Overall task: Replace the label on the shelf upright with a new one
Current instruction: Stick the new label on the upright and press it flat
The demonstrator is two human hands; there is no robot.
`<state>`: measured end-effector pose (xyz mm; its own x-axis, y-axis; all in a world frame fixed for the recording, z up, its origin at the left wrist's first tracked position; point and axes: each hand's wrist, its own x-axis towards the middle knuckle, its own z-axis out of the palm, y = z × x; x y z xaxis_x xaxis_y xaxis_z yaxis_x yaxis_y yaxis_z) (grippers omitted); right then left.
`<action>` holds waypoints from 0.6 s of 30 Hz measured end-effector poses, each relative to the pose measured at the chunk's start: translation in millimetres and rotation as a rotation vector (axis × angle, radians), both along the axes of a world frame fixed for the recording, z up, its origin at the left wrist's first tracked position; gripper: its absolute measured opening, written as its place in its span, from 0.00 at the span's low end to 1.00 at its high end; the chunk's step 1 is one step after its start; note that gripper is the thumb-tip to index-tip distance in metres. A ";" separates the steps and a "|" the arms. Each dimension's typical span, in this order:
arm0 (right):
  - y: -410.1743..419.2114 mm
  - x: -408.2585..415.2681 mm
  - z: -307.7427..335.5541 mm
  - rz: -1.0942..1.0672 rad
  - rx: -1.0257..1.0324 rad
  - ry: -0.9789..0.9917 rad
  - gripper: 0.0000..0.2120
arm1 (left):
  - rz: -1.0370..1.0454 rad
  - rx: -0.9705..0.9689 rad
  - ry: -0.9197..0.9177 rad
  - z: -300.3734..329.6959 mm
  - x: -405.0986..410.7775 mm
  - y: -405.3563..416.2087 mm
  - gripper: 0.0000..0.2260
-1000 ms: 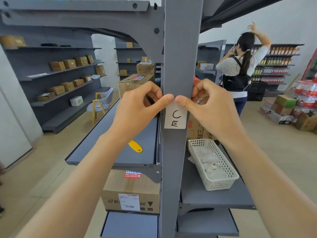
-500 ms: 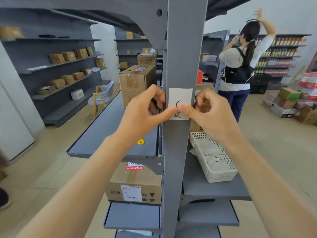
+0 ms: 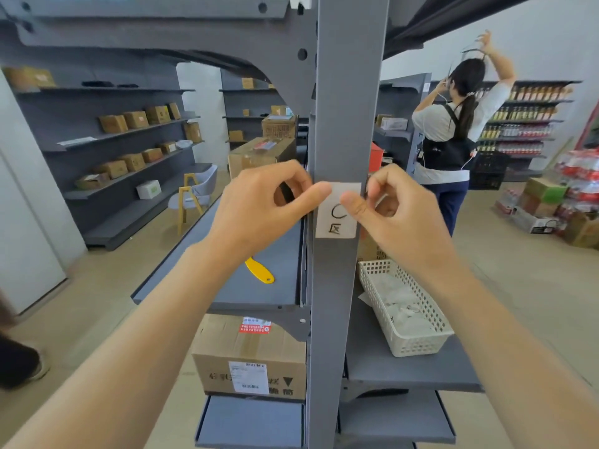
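Label (image 3: 337, 210): white, hand-lettered, held flat against grey shelf upright (image 3: 348, 92), frame centre.
Left hand (image 3: 259, 205): thumb pressed on label's upper-left edge, fingers curled.
Right hand (image 3: 393, 209): thumb pressed on label's right side, fingers curled.

shelf upright (image 3: 340, 319) bare below label (image 3: 338, 210), white basket (image 3: 405, 306) crowding right, yellow tool (image 3: 259, 270) left

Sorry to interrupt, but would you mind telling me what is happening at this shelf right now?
A person is pressing a white paper label onto the grey shelf upright. The left hand has its thumb on the label's upper left corner, and the right hand has its thumb on the right side. The label lies flat against the upright, its handwritten marks showing.
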<state>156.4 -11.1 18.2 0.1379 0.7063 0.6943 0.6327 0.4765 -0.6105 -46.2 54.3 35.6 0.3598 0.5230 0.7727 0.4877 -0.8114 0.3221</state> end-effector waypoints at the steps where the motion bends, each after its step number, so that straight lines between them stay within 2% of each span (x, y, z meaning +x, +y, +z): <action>1: 1.9 -1.1 8.0 -0.021 0.031 0.002 0.17 | 0.037 0.018 -0.022 8.2 4.1 0.1 0.17; 6: 10.7 0.8 25.7 -0.114 0.041 -0.055 0.16 | 0.119 0.106 0.012 16.6 11.6 5.4 0.20; 11: 9.6 3.5 19.5 -0.095 0.021 -0.013 0.14 | 0.044 0.081 -0.052 0.3 6.8 7.5 0.16; 15: 5.6 0.8 15.2 -0.080 0.049 -0.041 0.12 | 0.051 0.185 -0.054 -7.6 8.6 6.8 0.14; 18: 3.0 1.6 11.6 -0.042 0.054 -0.050 0.14 | -0.013 0.101 -0.034 -19.3 10.7 7.3 0.16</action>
